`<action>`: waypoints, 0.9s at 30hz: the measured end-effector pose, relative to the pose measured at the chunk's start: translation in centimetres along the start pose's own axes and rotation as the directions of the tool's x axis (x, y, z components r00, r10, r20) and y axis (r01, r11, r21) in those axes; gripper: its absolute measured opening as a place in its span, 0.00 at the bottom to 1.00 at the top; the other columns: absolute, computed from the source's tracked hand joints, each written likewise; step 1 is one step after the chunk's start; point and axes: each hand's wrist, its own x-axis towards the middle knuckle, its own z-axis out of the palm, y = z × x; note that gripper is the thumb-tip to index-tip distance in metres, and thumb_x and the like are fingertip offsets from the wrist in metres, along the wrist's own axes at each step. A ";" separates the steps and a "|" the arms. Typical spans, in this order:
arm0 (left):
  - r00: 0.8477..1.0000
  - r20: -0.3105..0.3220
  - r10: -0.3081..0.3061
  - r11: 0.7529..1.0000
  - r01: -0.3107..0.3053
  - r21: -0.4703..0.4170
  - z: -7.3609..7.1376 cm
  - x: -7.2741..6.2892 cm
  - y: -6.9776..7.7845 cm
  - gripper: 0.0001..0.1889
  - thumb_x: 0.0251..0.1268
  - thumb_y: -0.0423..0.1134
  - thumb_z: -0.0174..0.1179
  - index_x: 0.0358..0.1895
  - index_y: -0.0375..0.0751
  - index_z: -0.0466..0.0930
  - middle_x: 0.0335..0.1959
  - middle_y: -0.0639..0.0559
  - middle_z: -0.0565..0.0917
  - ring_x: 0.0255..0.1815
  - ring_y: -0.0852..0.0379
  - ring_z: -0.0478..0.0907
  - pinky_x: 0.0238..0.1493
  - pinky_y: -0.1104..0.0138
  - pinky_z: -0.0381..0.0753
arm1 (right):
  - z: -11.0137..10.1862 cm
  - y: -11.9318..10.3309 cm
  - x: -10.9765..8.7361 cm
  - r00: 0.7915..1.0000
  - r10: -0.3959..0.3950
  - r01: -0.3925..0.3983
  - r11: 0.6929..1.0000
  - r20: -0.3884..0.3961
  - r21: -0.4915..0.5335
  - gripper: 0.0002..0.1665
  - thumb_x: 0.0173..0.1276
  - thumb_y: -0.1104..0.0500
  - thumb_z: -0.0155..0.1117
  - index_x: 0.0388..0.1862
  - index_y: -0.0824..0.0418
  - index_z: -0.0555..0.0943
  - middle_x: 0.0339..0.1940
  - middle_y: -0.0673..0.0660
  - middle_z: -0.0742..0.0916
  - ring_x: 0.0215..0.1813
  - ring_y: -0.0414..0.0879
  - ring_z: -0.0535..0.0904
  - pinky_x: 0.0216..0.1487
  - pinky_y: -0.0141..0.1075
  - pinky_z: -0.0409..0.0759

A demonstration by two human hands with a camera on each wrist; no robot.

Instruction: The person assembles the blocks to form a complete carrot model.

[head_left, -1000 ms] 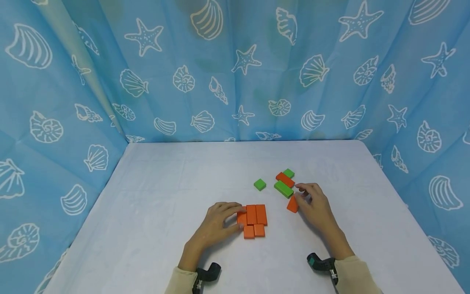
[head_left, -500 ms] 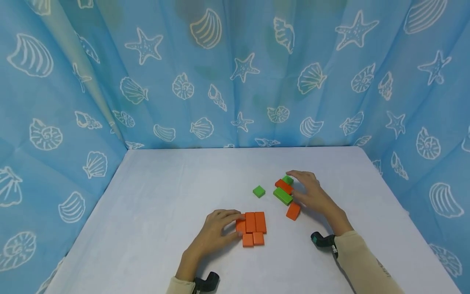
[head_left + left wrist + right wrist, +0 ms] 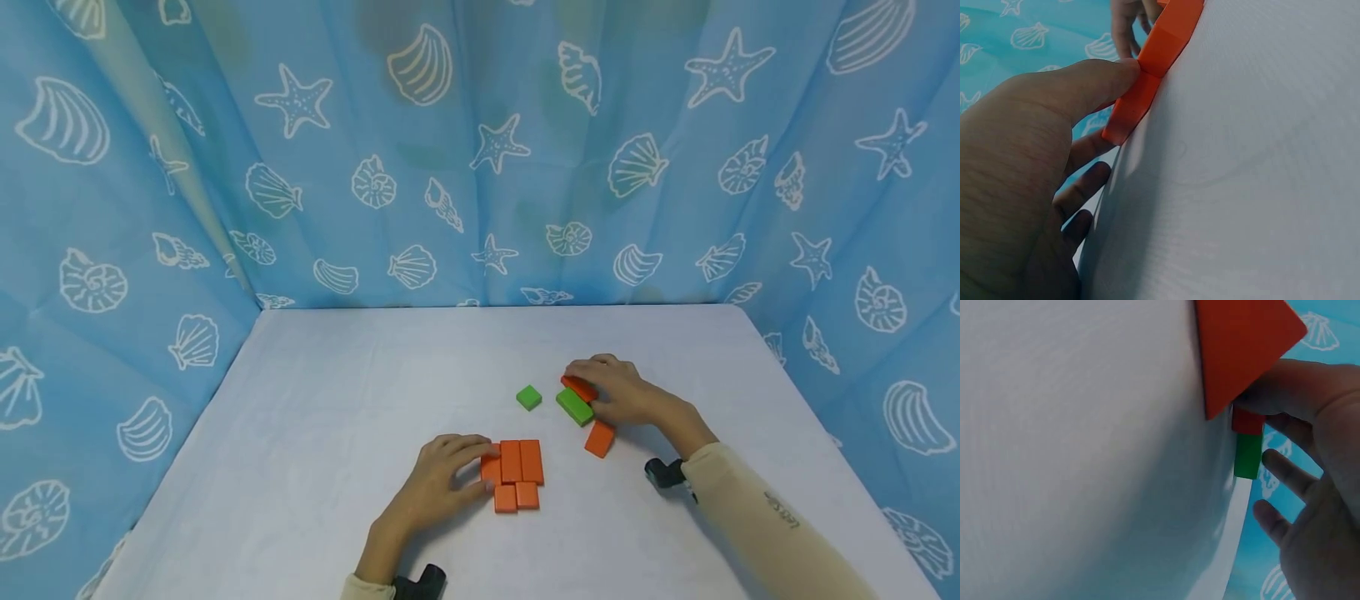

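Observation:
Several orange blocks [image 3: 531, 461] lie in a close group on the white table. My left hand [image 3: 438, 487] pinches the leftmost orange block [image 3: 490, 469], thumb on its near side and fingers beyond; the left wrist view shows the thumb against its edge [image 3: 1129, 109]. Farther right, my right hand [image 3: 618, 392] reaches over a second orange block [image 3: 579, 388], its fingertips at the far end and its thumb at the near end. A green block [image 3: 574, 407] lies alongside, close to that thumb. In the right wrist view a green block [image 3: 1247, 456] shows below the red-orange one [image 3: 1247, 422].
A small green square block [image 3: 528, 397] sits apart, left of the right hand. One loose orange block [image 3: 600, 439] lies nearer, below the right hand. A blue shell-patterned curtain [image 3: 480, 167] encloses the table's back and sides.
My right hand has moved from beside the loose orange block up and left over the orange and green blocks, covering the far green one. My left hand stays at its block.

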 end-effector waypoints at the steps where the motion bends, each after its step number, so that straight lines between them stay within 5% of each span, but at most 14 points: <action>1: 1.000 0.001 0.001 1.000 -0.001 -0.001 -0.1 0.0 0.0 0.25 0.67 0.53 0.65 0.66 0.59 0.77 0.66 0.58 0.75 0.67 0.51 0.66 0.68 0.42 0.58 | -0.1 0.0 0.1 1.000 0.002 -0.002 1.000 -0.005 -0.021 0.36 0.61 0.66 0.65 0.71 0.56 0.73 0.71 0.59 0.74 0.72 0.62 0.61 0.66 0.65 0.59; 9: 1.000 0.003 0.001 1.000 -0.001 0.000 0.2 -0.1 -0.2 0.24 0.66 0.52 0.65 0.65 0.62 0.77 0.66 0.60 0.75 0.67 0.53 0.67 0.67 0.42 0.59 | -0.3 -0.6 -1.6 0.987 0.047 -0.058 0.996 -0.153 -0.072 0.38 0.58 0.54 0.74 0.68 0.59 0.75 0.65 0.63 0.77 0.67 0.62 0.65 0.64 0.63 0.64; 17: 1.000 0.013 -0.027 0.999 0.027 0.021 0.1 0.1 0.1 0.24 0.67 0.55 0.63 0.66 0.64 0.76 0.66 0.63 0.74 0.67 0.54 0.66 0.68 0.44 0.59 | -0.2 -4.4 -6.1 0.947 -0.020 0.008 0.999 -0.322 -0.039 0.38 0.57 0.49 0.79 0.65 0.57 0.78 0.60 0.57 0.79 0.64 0.55 0.69 0.60 0.58 0.68; 21: 1.000 0.006 -0.021 0.999 0.020 0.026 0.0 0.0 0.0 0.24 0.67 0.55 0.63 0.66 0.63 0.77 0.66 0.61 0.75 0.66 0.53 0.67 0.67 0.43 0.60 | 0.9 -7.5 -8.6 0.942 -0.066 0.043 0.996 -0.328 -0.076 0.36 0.53 0.48 0.80 0.62 0.54 0.81 0.57 0.52 0.81 0.61 0.51 0.72 0.59 0.56 0.72; 27: 1.000 -0.003 0.003 1.000 -0.003 0.027 0.1 -0.2 -0.2 0.23 0.68 0.54 0.62 0.66 0.61 0.77 0.65 0.61 0.75 0.66 0.53 0.67 0.66 0.43 0.60 | 3.4 -10.4 -11.5 0.973 -0.013 -0.005 0.997 -0.229 -0.077 0.34 0.53 0.42 0.79 0.59 0.49 0.82 0.55 0.46 0.81 0.57 0.45 0.74 0.59 0.53 0.75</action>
